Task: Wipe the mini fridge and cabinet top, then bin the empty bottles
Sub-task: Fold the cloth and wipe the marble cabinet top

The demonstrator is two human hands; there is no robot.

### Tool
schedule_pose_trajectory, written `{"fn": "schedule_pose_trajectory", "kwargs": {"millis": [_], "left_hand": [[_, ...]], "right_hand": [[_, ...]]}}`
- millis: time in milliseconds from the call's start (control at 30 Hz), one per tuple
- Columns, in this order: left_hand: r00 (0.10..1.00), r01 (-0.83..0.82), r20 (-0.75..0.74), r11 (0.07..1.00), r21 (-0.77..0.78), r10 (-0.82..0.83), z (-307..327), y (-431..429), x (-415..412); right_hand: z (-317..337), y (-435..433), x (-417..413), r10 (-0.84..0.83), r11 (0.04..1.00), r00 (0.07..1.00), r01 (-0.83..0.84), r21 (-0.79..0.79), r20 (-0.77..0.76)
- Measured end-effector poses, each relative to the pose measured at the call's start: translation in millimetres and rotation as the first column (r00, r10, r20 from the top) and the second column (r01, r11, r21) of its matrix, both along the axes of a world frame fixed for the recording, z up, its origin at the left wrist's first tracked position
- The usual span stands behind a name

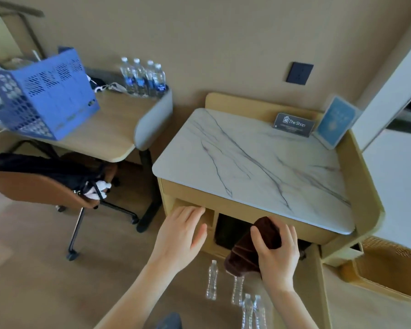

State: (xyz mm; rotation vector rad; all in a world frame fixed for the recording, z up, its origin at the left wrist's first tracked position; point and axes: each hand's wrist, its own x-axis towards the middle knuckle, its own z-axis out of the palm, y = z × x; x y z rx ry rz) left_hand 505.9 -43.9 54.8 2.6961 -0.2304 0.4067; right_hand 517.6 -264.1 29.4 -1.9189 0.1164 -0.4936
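Clearly the binning is not done: four clear bottles [211,280] stand on the floor nearest the person, well apart from the wicker bin [387,264] at the right. Beyond them the right hand [277,255] grips a brown cloth [266,231] before the dark mini fridge [230,230] in the cabinet's opening. The left hand [178,236], relaxed and holding nothing, reaches toward the cabinet front. Farther off, whether the marble cabinet top [247,162] has been wiped I cannot tell.

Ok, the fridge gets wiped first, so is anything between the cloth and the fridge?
Nothing visible. The right hand holds the cloth straight before the dark fridge; the left hand is off to the side, and the bottles stand lower, on the floor.
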Motion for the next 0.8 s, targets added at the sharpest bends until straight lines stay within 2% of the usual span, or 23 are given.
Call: {"fn": "schedule_pose_trajectory", "kwargs": {"millis": [233,433,800], "left_hand": [[0.999,-0.04,0.032,0.999,0.006,0.04,-3,-16,-16],[0.998,-0.068,-0.003,0.997,-0.027,0.068,-4,-8,-15],[0.995,-0.049,-0.082,0.999,-0.006,0.049,-31,123,78]], "right_hand": [[-2,-11,4,0.064,0.998,0.998,-0.064,0.007,-0.02],[-10,-2,15,0.101,0.995,0.994,-0.101,0.014,-0.042],[-45,114,102,0.006,0.999,0.991,0.0,0.043,-0.133]]}}
